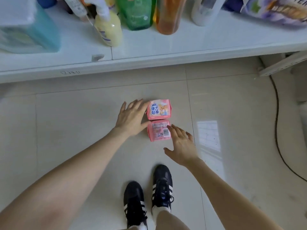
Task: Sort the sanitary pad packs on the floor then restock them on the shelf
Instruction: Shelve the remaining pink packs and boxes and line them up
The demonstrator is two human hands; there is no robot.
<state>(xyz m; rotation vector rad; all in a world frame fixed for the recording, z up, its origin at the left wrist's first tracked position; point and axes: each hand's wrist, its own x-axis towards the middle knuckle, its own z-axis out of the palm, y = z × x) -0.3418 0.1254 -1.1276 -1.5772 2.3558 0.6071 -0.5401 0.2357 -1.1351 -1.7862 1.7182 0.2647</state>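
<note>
Two pink sanitary pad packs lie side by side on the tiled floor in front of the white shelf [149,52]. The far pack [159,109] shows its printed front with blue characters. The near pack [158,131] shows its back with a barcode. My left hand [132,117] lies flat beside both packs on their left, fingers straight, its fingertips against the far pack's left edge and its thumb near the seam between the packs. My right hand [181,145] hovers spread at the near pack's right corner, a fingertip touching it.
The shelf holds a yellow spray bottle [108,29], green [136,14] and orange [167,17] bottles, a teal tissue pack [28,29] and a flowery bag [274,10]. A black cable [277,123] runs down the floor at right. My black shoes [149,196] stand below the packs.
</note>
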